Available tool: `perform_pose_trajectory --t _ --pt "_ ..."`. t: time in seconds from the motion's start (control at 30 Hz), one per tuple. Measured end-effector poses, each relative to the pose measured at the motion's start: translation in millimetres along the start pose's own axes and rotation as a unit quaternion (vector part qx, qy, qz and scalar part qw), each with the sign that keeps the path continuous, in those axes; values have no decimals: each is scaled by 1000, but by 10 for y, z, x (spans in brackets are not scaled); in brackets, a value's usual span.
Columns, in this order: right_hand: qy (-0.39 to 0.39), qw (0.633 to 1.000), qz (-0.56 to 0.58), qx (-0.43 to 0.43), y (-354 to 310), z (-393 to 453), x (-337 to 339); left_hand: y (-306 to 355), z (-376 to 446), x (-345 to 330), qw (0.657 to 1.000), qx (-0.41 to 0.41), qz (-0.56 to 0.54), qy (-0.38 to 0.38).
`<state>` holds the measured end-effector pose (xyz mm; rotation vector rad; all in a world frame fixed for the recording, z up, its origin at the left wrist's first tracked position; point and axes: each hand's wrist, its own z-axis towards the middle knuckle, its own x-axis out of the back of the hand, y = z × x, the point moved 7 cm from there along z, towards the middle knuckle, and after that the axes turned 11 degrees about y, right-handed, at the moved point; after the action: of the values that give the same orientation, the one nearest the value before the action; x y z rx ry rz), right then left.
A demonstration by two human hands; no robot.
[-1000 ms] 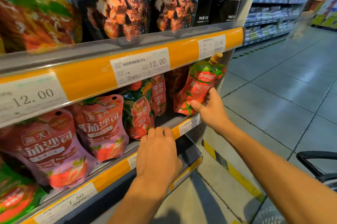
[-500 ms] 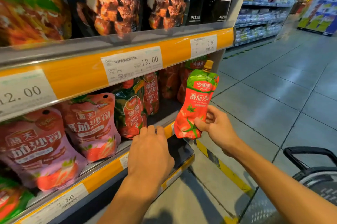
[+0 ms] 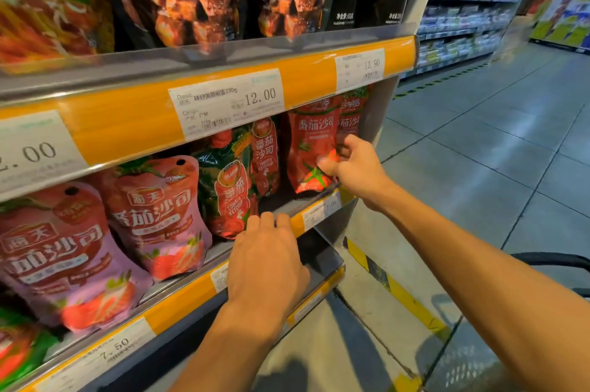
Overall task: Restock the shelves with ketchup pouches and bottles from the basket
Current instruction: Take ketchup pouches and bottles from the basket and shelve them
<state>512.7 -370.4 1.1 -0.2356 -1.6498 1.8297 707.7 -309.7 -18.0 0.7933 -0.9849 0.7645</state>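
The right hand (image 3: 354, 168) has carried the red pouch (image 3: 311, 149) from mid-air onto the shelf (image 3: 319, 209), fingers still pinching it, so it's nearly stocked, while the left hand (image 3: 266, 267) rests flat on the shelf edge.

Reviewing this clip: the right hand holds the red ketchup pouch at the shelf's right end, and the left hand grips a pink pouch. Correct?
Not quite. In the head view the left hand grips no pouch; it rests on the shelf edge. The right hand does hold the red ketchup pouch.
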Motion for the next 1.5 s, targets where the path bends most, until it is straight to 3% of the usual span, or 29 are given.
perform_pose_trajectory --t 0.33,0.8,0.97,1.07,1.23,1.5 --pt "89 983 -132 87 250 -21 -114 -86 8 -39 999 -17 -35 26" --pt "140 983 -109 48 149 -462 137 -208 -51 -87 996 -28 -68 48" --pt "95 990 -108 10 159 -1293 299 -200 -272 155 994 -42 -83 57" --pt "48 988 -148 -1 63 -1725 301 -290 -558 468 991 -11 -117 67" --pt "-36 980 -185 58 -444 -2317 227 -573 -1176 1222 987 60 -126 78" --pt "-193 962 -118 153 -1676 -3349 -99 -1064 -2415 2961 970 199 -41 130"
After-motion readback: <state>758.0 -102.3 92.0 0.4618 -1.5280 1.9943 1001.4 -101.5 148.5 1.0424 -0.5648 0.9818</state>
